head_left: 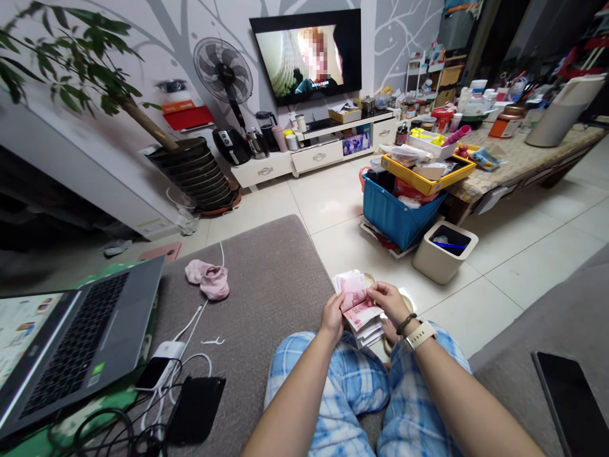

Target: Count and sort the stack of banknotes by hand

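Note:
A folded stack of pinkish-red banknotes (362, 312) is held over my lap, its ends fanned a little. My left hand (333, 316) is closed round the stack's left side, thumb on top. At the upper right edge of the notes, my right hand (389, 301) pinches a note between thumb and fingers. That wrist carries a beaded bracelet and a pale watch (420, 334). Blue plaid trousers (328, 368) cover my legs beneath the notes.
To the left on the grey seat (266, 279) lie a laptop (80, 343), pink socks (209, 279), cables and a black pouch (196, 409). A phone (571, 400) rests at right. Ahead stand a trash bin (445, 254), a blue crate (399, 212) and a cluttered table (509, 146).

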The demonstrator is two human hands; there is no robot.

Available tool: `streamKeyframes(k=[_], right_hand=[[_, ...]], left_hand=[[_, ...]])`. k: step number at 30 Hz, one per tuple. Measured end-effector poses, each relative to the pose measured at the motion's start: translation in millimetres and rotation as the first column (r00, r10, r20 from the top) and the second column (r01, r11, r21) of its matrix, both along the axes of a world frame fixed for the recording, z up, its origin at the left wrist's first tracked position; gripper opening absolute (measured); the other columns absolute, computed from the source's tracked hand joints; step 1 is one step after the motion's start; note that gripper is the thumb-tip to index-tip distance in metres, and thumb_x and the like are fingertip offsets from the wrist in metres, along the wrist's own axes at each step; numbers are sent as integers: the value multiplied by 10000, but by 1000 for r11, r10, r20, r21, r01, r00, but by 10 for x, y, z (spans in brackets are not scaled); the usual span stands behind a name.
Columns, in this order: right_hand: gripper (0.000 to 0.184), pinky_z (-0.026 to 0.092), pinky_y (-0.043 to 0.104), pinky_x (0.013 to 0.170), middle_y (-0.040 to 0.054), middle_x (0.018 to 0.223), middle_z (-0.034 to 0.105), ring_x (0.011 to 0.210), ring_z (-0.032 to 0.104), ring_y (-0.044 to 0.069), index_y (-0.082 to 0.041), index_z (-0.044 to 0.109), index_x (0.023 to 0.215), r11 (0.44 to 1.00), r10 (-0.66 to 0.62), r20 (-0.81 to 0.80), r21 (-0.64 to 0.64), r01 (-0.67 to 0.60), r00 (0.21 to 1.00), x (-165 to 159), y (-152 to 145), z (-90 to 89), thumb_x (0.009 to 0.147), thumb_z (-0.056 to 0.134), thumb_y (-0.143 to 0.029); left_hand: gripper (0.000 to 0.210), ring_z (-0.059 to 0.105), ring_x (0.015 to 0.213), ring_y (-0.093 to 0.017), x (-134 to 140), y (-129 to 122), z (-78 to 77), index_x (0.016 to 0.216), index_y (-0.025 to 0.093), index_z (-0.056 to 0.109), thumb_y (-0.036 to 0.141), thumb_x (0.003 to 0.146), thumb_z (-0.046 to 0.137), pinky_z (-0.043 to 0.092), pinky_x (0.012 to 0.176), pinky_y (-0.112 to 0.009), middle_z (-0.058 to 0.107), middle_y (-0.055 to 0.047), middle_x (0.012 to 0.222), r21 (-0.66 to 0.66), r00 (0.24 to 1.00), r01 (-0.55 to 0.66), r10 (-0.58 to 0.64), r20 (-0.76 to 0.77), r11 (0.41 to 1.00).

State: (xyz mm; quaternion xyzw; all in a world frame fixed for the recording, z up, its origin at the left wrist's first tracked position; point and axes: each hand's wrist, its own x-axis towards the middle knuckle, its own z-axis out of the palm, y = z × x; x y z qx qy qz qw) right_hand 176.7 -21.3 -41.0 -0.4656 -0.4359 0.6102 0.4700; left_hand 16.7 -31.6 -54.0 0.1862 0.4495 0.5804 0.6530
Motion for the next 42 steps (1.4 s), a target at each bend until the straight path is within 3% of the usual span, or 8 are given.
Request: streamKeyframes(k=[3, 8, 15, 21, 26, 42], right_hand=[[494, 417, 309, 586, -19, 583, 581, 573, 528, 165, -225, 565, 675, 998, -59, 14, 4, 59, 998, 13, 16, -25, 544, 885, -578], [502, 423, 297, 618, -42, 634, 575, 594, 527, 151, -224, 570, 789, 993, -120, 23, 3, 120, 993, 19, 32, -52, 528, 898, -499], [425, 399, 303, 601, -9, 620, 576, 611, 518, 162, -213, 564, 639, 997, -70, 44, 20, 69, 997, 10, 24, -32, 619, 831, -543], [400, 381, 294, 582, -24, 600, 541, 587, 486, 152, -219, 560, 645, 998, -62, 37, 22, 61, 997, 7, 16, -31, 657, 792, -545], [395, 387, 296, 577, -17, 598, 564, 571, 484, 149, -215, 575, 642, 999, -44, 31, 14, 44, 999, 4, 8, -9, 654, 796, -542], [358, 373, 292, 562, -9, 595, 591, 556, 489, 149, -213, 595, 644, 999, -34, 8, -5, 34, 999, -2, 10, -3, 634, 806, -502]], left_hand=[[395, 720, 712, -217, 8, -12, 31, 811, 138, 731, 369, 544, 907, 543, 766, -344, 775, -84, 789, -2, 1000, 13, -13, 4, 1000], [422, 708, 676, -203, 13, -30, 68, 822, 138, 734, 349, 511, 926, 538, 738, -329, 771, -74, 768, -3, 999, 45, -45, 4, 999], [432, 685, 644, -194, 13, -29, 48, 796, 124, 728, 365, 503, 937, 523, 724, -324, 755, -79, 737, -1, 998, 65, -65, -8, 998], [382, 693, 717, -206, 15, 24, -65, 760, 134, 741, 445, 576, 868, 523, 763, -330, 763, -62, 764, 10, 1000, -20, 21, -11, 1000], [323, 698, 729, -215, 13, 53, -143, 743, 138, 742, 405, 581, 825, 529, 775, -339, 759, -52, 745, 17, 997, -72, 73, -19, 997], [213, 728, 821, -259, 12, 32, -108, 738, 140, 741, 324, 634, 767, 543, 839, -376, 777, -85, 817, 22, 997, -63, 64, -34, 998]])
